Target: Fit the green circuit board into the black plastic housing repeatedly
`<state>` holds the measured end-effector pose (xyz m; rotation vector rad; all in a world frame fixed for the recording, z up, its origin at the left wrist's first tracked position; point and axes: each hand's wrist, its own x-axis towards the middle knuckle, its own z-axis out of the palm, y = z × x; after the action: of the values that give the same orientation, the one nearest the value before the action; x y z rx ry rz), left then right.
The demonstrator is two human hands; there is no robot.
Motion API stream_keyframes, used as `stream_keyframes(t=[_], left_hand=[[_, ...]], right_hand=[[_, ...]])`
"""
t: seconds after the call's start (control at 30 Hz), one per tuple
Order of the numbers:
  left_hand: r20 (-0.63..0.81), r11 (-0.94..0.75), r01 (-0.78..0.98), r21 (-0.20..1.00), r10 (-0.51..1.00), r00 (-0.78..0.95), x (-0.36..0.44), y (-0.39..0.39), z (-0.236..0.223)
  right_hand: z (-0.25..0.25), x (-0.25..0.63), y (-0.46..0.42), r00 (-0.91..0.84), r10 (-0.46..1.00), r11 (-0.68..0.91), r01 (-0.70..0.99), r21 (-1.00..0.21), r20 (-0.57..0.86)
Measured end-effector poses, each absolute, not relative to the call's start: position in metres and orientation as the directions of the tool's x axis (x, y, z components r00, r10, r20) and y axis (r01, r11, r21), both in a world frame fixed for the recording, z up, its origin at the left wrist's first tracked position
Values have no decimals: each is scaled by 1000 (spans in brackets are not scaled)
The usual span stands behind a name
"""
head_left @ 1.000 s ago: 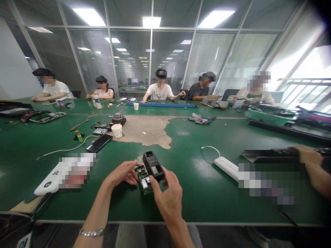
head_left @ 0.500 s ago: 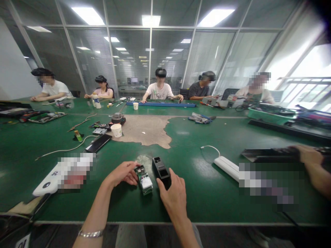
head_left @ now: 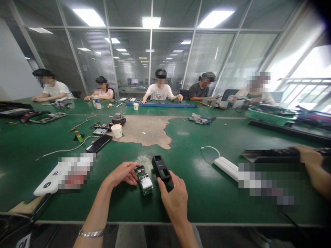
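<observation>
My left hand (head_left: 126,174) has its fingers curled at the upper left edge of a green circuit board (head_left: 145,182), gripping it there. A white block sits on the lower half of this board, and a second board layer shows beneath. Just right of it, my right hand (head_left: 176,194) grips a black plastic housing (head_left: 157,165) between thumb and fingers. The housing is long and narrow, with rectangular openings and a row of small holes on its upper face. It stands tilted, its far end pointing away from me. A narrow gap separates board and housing.
A white power strip (head_left: 226,167) lies to the right, a white device (head_left: 49,182) and a black phone (head_left: 99,143) to the left. Paper cups (head_left: 116,131), parts and gloves (head_left: 200,119) lie farther off. Another person's hand (head_left: 314,165) reaches in at right; several people sit opposite.
The black housing has turned slightly in my right hand, so its upper face and openings show at a different angle. My left hand and the circuit board have stayed in place.
</observation>
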<state>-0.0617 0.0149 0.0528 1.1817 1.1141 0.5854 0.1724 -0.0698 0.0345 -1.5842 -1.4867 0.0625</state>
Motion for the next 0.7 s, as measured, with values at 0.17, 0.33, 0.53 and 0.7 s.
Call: stream_keyframes(t=[0.17, 0.33, 0.53, 0.7], left_hand=[[-348, 325, 127, 937, 845, 405, -63, 15, 51], [-351, 330, 124, 936, 848, 397, -65, 15, 48], [-319, 270, 185, 945, 887, 334, -65, 16, 52], [-185, 117, 248, 962, 944, 273, -66, 20, 57]], right_hand=[[52, 158, -84, 239, 835, 244, 648, -722, 496], [56, 136, -91, 132, 852, 285, 695, -660, 506], [60, 123, -92, 89, 866, 244, 785, -570, 493], [52, 120, -94, 68, 885, 201, 836, -510, 460]])
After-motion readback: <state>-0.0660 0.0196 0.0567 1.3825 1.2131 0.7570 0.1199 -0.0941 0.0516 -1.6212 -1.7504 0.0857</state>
